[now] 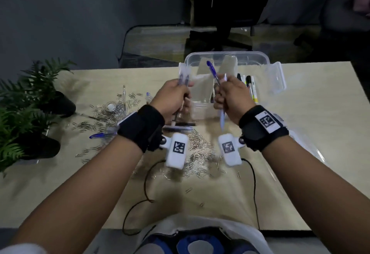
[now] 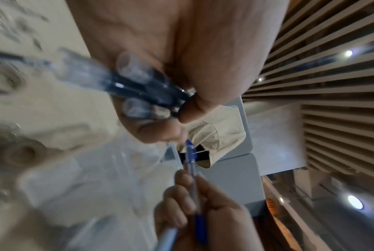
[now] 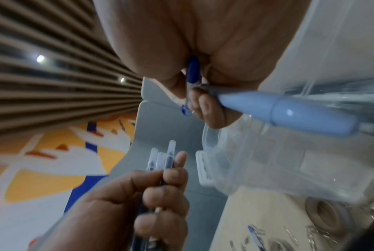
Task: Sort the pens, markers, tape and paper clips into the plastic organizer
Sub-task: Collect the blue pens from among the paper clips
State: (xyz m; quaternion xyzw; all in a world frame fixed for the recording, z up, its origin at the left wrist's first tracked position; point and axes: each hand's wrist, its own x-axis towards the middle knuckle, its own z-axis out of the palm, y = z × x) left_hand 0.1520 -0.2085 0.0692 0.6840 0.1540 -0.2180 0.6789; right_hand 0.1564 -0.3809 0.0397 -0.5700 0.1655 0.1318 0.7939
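Grey walls and a black office chair fill the top of the head view behind a pale wooden table, where a person sorts stationery. At centre frame, the left hand is curled tight around a bundle of clear-capped pens, caps pointing up toward the left rim of a clear plastic organizer; the left wrist view shows the thumb pressing those dark barrels against the fingers. Just right of it, the right hand grips a blue-capped ballpoint, cap slanting to the upper left over the organizer's open top, together with a pale blue pen whose end hangs below the fist. The right wrist view shows that pale blue pen jutting toward the lens from the closed fingers.

Black and yellow markers lie on the table to the right of the hand, against the organizer's right side. Silver paper clips are scattered across the lower centre and the left middle of the table, among them a small roll of tape and a loose blue pen at left. Two potted ferns stand at the left edge. Black cables trail toward the bottom of the frame.
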